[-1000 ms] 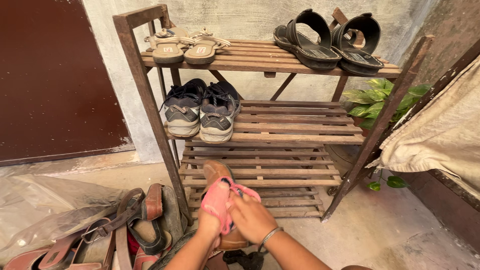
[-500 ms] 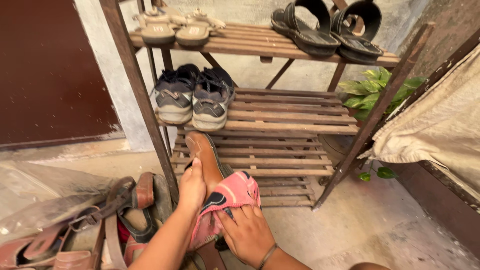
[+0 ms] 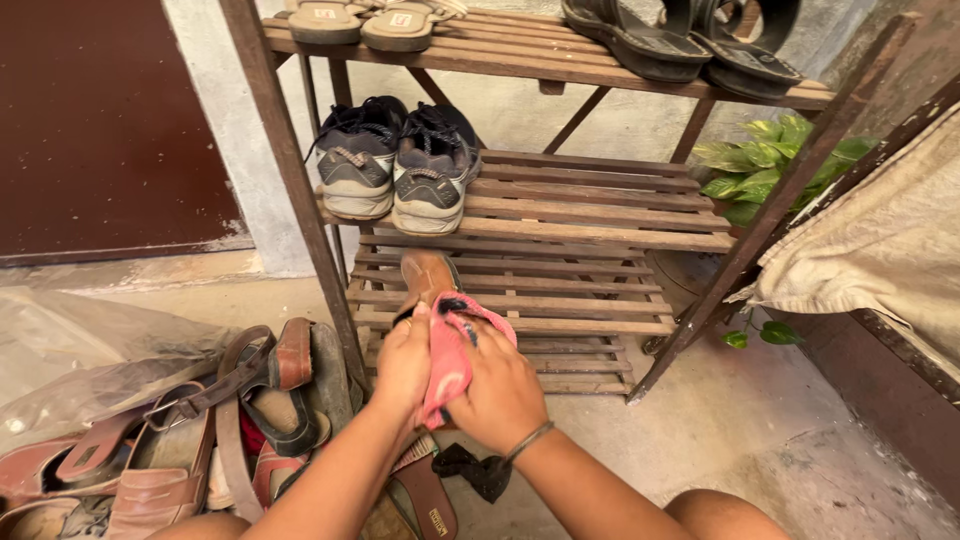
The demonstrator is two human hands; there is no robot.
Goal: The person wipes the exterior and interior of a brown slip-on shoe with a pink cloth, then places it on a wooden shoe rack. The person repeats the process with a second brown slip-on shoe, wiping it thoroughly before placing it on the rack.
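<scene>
Counting the footwear first: two tan sandals (image 3: 365, 18) and two black sandals (image 3: 685, 40) sit on the top shelf of a wooden rack (image 3: 560, 215), and two grey-and-black sneakers (image 3: 395, 165) stand side by side at the left end of the middle shelf. The lowest slatted shelves hold nothing that shows. A heap of brown strapped sandals (image 3: 190, 430) lies on the ground left of the rack; how many are in it cannot be told, since they overlap.

The rack stands on a rough concrete floor (image 3: 760, 440) against a pale plastered wall, with a dark red door (image 3: 90, 120) to the left, a green leafy plant (image 3: 765, 165) behind the rack's right post, and a beige cloth (image 3: 880, 250) draped at the right edge. Crumpled clear plastic (image 3: 70, 350) lies by the heap.

One brown shoe (image 3: 427, 275) is held up in front of the bottom shelves, toe pointing away. The left hand (image 3: 403, 360) is wrapped around its side, fingers closed on it. The right hand (image 3: 500, 390), a thin bangle at its wrist, is closed on a pink cloth (image 3: 450, 345), pressing it against the shoe between the two hands.
</scene>
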